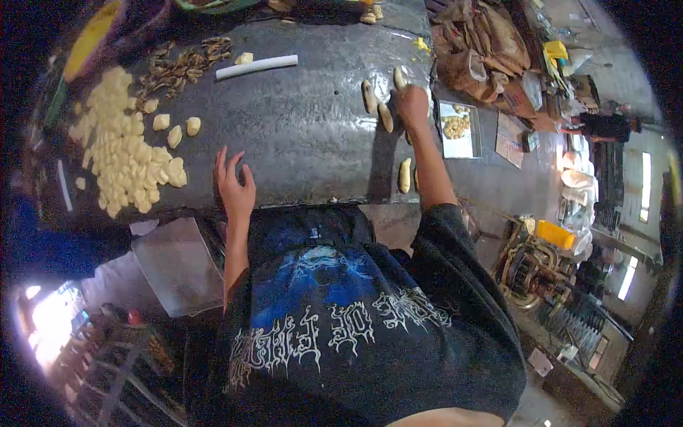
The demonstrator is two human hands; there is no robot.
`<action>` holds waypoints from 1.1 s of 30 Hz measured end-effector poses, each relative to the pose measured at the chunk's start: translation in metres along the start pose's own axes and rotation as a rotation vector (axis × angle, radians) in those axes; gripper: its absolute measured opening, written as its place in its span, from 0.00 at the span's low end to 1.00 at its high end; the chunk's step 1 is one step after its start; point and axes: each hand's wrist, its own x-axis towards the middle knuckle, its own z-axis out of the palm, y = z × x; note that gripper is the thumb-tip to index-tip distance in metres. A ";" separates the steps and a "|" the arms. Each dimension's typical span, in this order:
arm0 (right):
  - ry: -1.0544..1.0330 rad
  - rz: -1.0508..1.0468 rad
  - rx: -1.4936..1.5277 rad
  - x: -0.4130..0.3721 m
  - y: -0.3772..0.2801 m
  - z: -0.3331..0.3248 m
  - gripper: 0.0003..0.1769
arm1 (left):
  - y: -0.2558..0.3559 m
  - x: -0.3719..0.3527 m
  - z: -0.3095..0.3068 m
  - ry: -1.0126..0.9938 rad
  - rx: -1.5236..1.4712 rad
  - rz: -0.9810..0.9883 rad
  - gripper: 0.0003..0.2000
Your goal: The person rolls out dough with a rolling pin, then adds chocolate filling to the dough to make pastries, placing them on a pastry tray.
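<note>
My left hand [235,189] rests at the front edge of the dark work table [299,135], its fingers apart and holding nothing. At the table's right side my right hand [413,107] is closed, its fingertips pointing down and hidden. It is among several long pale dough rolls [405,175] that show darker filling; one roll [400,78] lies right by its fingers. A large heap of pale dough pieces [128,153] covers the left of the table, with a few loose dough pieces [175,136] beside it. Brown filling strips [188,65] lie behind them.
A white rod [257,67] lies toward the back. Past the right edge is a white tray [459,132] with small pale pieces, near brown bags [484,46]. A grey sheet [178,267] is below left. Another person [608,127] stands in the far right background, near machinery [537,263].
</note>
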 end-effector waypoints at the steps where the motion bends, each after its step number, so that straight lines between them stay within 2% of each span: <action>1: 0.011 0.059 -0.112 -0.010 -0.014 -0.014 0.25 | 0.001 0.001 -0.001 0.006 0.012 0.000 0.13; 2: 0.025 0.109 -0.222 -0.013 -0.032 -0.029 0.25 | 0.002 0.005 -0.001 0.020 0.026 -0.006 0.13; 3: 0.037 0.105 -0.210 -0.013 -0.036 -0.036 0.25 | 0.003 0.008 -0.002 0.046 0.006 -0.031 0.13; 5: 0.353 0.024 -0.174 -0.019 -0.055 -0.047 0.27 | 0.001 0.004 -0.009 0.086 -0.014 -0.097 0.13; 6: 0.325 0.026 -0.089 -0.017 -0.065 -0.052 0.23 | -0.003 0.006 -0.013 0.084 0.006 -0.112 0.13; 7: 0.360 -0.013 0.205 -0.020 -0.100 -0.065 0.22 | -0.009 0.008 -0.017 0.084 0.033 -0.134 0.13; 9: 0.214 -0.095 0.310 -0.017 -0.138 -0.048 0.19 | -0.020 0.010 -0.030 0.125 0.032 -0.194 0.12; 11: -0.056 -0.150 0.513 -0.026 -0.197 -0.029 0.21 | -0.028 0.021 -0.039 0.193 -0.056 -0.233 0.11; 13: -0.201 -0.394 0.655 -0.040 -0.262 -0.010 0.23 | -0.041 0.033 -0.050 0.241 -0.052 -0.246 0.11; 14: -0.240 -0.466 0.597 -0.041 -0.292 -0.005 0.25 | -0.045 0.043 -0.055 0.257 -0.061 -0.246 0.10; 16: -0.387 -0.436 0.742 -0.031 -0.348 0.001 0.24 | -0.057 0.059 -0.061 0.269 -0.124 -0.255 0.10; 19: -0.457 -0.633 0.710 -0.019 -0.410 0.031 0.23 | -0.072 0.079 -0.080 0.244 -0.184 -0.289 0.09; 20: -0.565 -0.690 0.607 -0.020 -0.425 0.043 0.23 | -0.074 0.088 -0.087 0.224 -0.204 -0.305 0.09; 23: -0.512 -1.017 0.490 -0.009 -0.440 0.092 0.22 | -0.092 0.102 -0.093 0.170 -0.357 -0.400 0.08; 26: -0.871 -0.354 0.806 0.016 -0.461 0.054 0.21 | -0.113 0.117 -0.099 0.165 -0.377 -0.360 0.09; 29: -0.511 -0.657 0.582 0.019 -0.444 0.059 0.22 | -0.125 0.130 -0.100 0.178 -0.313 -0.371 0.10; 30: -0.462 -0.693 0.419 0.016 -0.447 0.050 0.25 | -0.126 0.135 -0.102 0.185 -0.285 -0.384 0.11; 33: -0.350 -0.802 0.330 0.012 -0.453 0.031 0.26 | -0.128 0.148 -0.115 0.016 0.142 -0.120 0.13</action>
